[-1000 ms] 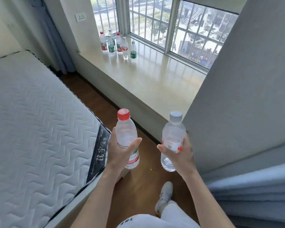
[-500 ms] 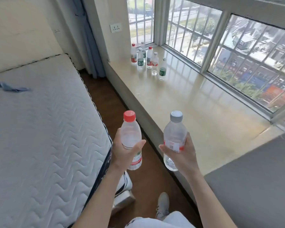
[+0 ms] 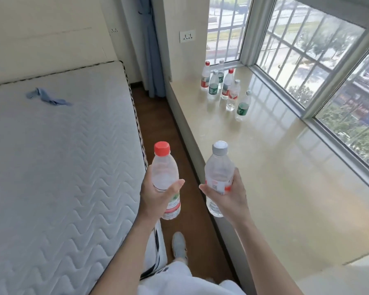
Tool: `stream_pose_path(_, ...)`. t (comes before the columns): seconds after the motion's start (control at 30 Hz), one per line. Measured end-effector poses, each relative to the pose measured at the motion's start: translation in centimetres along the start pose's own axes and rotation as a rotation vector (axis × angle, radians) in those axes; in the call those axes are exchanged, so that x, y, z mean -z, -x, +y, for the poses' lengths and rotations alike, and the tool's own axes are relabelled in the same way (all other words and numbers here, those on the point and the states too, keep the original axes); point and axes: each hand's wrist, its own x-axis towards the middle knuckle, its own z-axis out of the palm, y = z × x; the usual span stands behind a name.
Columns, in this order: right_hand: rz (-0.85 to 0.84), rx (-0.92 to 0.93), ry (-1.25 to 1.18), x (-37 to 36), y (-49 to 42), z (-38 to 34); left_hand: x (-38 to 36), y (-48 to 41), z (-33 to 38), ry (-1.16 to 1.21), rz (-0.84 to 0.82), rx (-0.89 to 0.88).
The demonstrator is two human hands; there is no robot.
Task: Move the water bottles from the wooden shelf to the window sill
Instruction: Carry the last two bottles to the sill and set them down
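The left hand (image 3: 158,193) is wrapped around a red-capped bottle (image 3: 165,177), thumb across the front, and the right hand (image 3: 227,195) is clamped the same way on a grey-capped bottle (image 3: 218,177). Both bottles are upright, carried over the strip of floor (image 3: 158,128) between the bed (image 3: 58,158) and the sill (image 3: 275,167), with the right one just at the sill's near edge. The wooden shelf is not in sight from here.

At the far end of the sill, near the window (image 3: 307,67), six bottles (image 3: 224,88) already stand in a tight huddle, some close enough that I cannot tell whether they touch.

That huddle is the trouble, I'd say. Setting two more down among them with both hands full leaves no spare hand to steady anything, and a knuckle or a bottle base brushing one could topple it into its neighbours. The sill looks glossy, so a knocked bottle may well slide or roll off the edge onto the floor. Landing them in the open stretch beside the group looks safer. The aisle is narrow too, with a shoe (image 3: 179,245) close to the bed frame, and a stumble there seems possible.
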Motion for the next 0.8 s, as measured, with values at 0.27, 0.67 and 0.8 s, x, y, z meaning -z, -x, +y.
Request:
stream_pose_path(0.27, -0.04, 0.002, 0.017, -3.5, -10.7, -0.7, -0.5, -10.5, -0.7, 0.033, 0.046, -0.01)
stream_pose_path(0.67, -0.008, 0.035, -0.015, -14.3, -32.1, -6.9, 4.8, -34.4, 0.0, 0.148, 0.117, -0.005)
stream_pose_path(0.8, -0.031, 0.028, -0.027, -16.7, -36.1, -7.5, 5.0, -39.0, 0.0, 0.155, 0.119, -0.014)
